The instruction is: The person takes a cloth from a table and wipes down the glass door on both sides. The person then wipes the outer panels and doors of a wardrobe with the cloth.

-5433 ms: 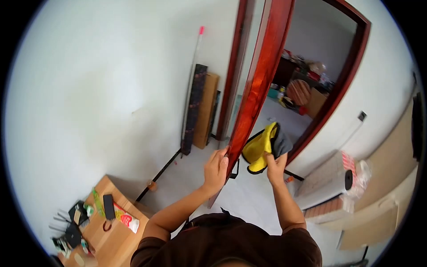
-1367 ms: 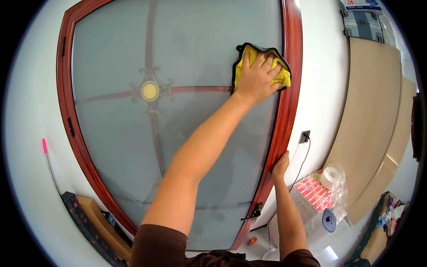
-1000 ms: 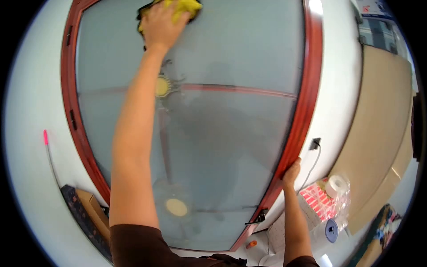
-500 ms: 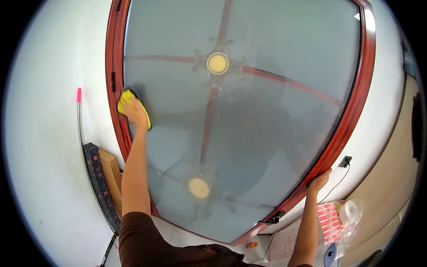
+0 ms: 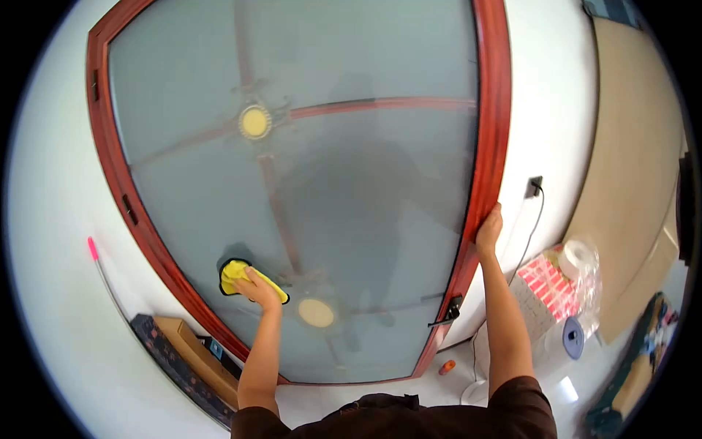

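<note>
My left hand (image 5: 259, 290) presses a yellow cloth (image 5: 235, 276) with a black edge flat against the frosted glass (image 5: 380, 219) of a door, low on its left half. Just right of the cloth is a round cream ornament (image 5: 316, 312); a second one (image 5: 255, 122) sits higher up. My right hand (image 5: 490, 230) is wrapped round the right edge of the red-brown door frame (image 5: 491, 132), above the black handle (image 5: 447, 313).
A pink-tipped pole (image 5: 93, 249), a dark patterned box (image 5: 164, 350) and a cardboard piece (image 5: 194, 355) lean at the left. On the right are a socket with a cable (image 5: 536, 186), a plastic-wrapped package (image 5: 552, 289) with a white roll (image 5: 574, 257), and tan boards (image 5: 629, 146).
The door has swung from edge-on to facing me. The cloth passed from my right hand to my left, swept across the upper glass, then down the left side. My right hand stays on the door's edge.
</note>
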`<state>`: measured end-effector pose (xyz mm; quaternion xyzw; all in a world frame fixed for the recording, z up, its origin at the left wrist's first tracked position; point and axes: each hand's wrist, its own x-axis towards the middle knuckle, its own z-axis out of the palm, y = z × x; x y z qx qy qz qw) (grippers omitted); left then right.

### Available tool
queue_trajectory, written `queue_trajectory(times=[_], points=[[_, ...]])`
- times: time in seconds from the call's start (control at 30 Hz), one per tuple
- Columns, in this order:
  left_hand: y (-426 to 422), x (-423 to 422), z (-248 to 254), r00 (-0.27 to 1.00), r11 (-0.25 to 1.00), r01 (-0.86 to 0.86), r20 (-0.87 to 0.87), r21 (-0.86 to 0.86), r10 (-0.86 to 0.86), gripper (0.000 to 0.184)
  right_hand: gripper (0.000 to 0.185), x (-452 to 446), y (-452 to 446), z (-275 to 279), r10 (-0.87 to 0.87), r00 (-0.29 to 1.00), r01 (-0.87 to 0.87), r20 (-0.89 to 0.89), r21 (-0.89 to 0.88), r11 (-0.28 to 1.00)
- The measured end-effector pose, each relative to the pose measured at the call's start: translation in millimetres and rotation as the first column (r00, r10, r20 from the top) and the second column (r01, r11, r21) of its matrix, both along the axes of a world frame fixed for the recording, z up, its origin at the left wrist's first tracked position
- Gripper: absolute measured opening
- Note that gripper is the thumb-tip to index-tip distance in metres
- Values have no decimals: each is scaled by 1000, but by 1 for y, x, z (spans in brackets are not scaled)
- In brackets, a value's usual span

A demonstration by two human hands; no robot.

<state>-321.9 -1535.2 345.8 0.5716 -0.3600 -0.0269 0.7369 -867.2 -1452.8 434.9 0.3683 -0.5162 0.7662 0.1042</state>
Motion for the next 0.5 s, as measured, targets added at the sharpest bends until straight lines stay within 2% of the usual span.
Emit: queue_trajectory(times=[0.03,0.1,0.13,0.23,0.3,0.33,0.37,0.4,0.47,0.5], points=[[-1,-5,12,991,998,-61,116,-34,65,65,55,19,16,14,1,999,-1,-44,-13,1000],[-9,-23,47,925,978,-152,330,-139,191,66,54,30,24,18,-32,999,31,-25,-42,999],[-16,-22,68,879,952,-178,394,-249,267,66,54,31,26,19,-8,1000,8,10,-32,999],[-30,6,161,760,854,-131,502,-503,413,64,55,24,31,12,-44,998,41,46,55,998],[-41,36,229,695,789,-117,518,-603,498,63,56,28,40,14,-81,996,82,-28,6,997],[-53,54,262,719,782,-117,491,-612,492,63,55,40,52,22,-42,999,42,3,-3,999],[-67,68,301,742,771,-116,461,-626,487,64,52,39,56,24,-77,997,77,5,27,997],[-72,80,354,785,852,-184,449,-489,427,66,51,43,60,25,-122,992,122,-18,8,993],[-123,87,420,802,879,-304,400,-367,444,70,49,45,50,27,-189,982,190,-28,34,981],[-148,79,434,778,840,-365,365,-401,512,71,49,43,46,26,-219,975,220,-19,74,973]])
